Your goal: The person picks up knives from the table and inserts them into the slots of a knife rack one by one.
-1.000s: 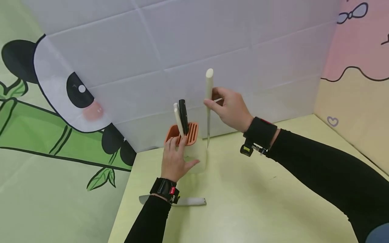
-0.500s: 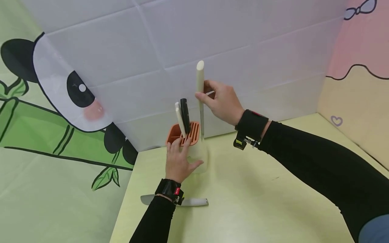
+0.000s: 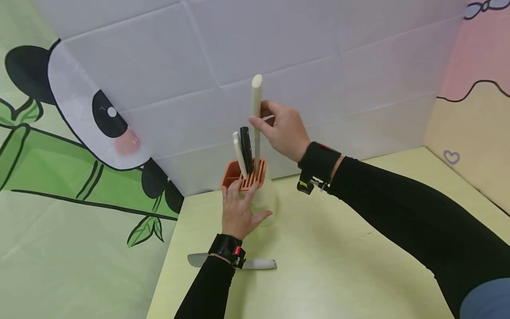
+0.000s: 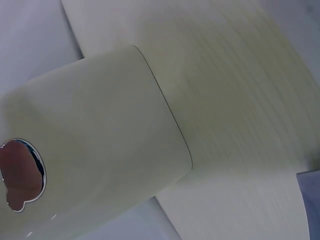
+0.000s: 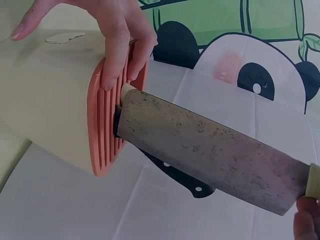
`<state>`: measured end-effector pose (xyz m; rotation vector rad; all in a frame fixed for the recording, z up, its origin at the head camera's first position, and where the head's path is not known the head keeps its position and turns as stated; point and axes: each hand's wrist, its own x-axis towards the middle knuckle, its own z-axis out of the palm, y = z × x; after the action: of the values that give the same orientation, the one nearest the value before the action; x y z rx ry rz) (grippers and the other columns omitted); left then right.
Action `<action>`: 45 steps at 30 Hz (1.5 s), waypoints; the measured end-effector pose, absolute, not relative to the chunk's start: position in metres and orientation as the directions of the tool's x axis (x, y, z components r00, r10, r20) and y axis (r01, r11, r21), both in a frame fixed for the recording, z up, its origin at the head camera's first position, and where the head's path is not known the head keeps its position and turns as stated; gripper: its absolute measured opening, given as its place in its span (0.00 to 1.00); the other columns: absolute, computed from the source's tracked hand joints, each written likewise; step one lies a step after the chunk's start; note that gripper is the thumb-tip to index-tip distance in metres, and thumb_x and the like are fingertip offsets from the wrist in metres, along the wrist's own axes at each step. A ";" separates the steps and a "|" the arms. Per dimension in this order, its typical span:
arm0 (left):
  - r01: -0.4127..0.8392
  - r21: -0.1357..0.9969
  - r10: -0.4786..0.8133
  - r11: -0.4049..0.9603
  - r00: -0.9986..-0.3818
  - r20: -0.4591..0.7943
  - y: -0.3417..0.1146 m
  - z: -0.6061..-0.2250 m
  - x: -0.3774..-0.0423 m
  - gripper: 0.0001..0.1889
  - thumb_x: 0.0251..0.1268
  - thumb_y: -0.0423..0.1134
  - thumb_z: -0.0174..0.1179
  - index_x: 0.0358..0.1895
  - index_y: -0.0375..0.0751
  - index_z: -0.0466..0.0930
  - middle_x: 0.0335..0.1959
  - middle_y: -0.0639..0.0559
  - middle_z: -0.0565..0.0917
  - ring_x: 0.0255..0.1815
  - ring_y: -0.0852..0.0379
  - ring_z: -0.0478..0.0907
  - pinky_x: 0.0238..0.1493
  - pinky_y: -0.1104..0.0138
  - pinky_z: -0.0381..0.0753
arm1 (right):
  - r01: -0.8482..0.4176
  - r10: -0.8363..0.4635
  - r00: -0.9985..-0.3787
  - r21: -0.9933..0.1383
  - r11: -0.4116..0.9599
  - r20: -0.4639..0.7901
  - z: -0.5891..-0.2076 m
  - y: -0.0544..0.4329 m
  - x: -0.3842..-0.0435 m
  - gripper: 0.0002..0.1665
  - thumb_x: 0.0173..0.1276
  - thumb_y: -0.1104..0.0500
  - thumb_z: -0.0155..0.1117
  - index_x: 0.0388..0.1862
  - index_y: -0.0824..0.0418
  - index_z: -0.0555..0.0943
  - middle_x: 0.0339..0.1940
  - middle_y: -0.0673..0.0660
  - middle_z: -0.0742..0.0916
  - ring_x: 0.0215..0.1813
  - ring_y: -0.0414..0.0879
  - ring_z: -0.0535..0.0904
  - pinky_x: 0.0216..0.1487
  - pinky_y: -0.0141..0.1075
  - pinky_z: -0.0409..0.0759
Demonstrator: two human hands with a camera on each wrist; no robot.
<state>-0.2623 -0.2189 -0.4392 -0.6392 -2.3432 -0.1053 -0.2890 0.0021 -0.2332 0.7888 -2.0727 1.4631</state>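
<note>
In the head view my right hand (image 3: 283, 132) pinches the pale handle (image 3: 256, 95) of a cleaver, held upright over the knife block. The right wrist view shows its broad, spotted blade (image 5: 210, 150), with the lower end right at the slots of the orange top (image 5: 102, 120). My left hand (image 3: 239, 217) rests against the front of the cream knife block (image 3: 266, 201), fingertips over its orange rim and thumb spread out to the side. A black-handled knife (image 3: 246, 148) and a white-handled one (image 3: 239, 153) stand in the block.
Another knife (image 3: 260, 264) with a whitish handle lies flat on the pale yellow table (image 3: 338, 261), partly hidden behind the left wrist. A cloth-like wall (image 3: 311, 88) rises directly behind the block, with a panda drawing (image 3: 75, 110) on the left.
My right hand has moved left with the cleaver, from beside the block to over its slots, where the blade's lower end now meets the top. The left hand has stayed at the rim.
</note>
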 end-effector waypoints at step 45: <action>0.315 -0.283 0.414 0.906 -0.522 0.746 -0.211 -0.448 -0.250 0.48 0.38 0.69 0.73 0.62 0.49 0.64 0.55 0.44 0.65 0.57 0.43 0.62 0.67 0.40 0.57 | -0.656 -0.235 -0.755 -0.703 0.276 0.612 -0.251 -0.018 -0.285 0.20 0.71 0.54 0.63 0.56 0.65 0.78 0.44 0.56 0.85 0.39 0.44 0.85 0.44 0.34 0.80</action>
<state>-0.2499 -0.2105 -0.4480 -0.5190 -2.1606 0.1393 -0.2846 -0.0183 -0.2509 0.8053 -2.1633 1.4783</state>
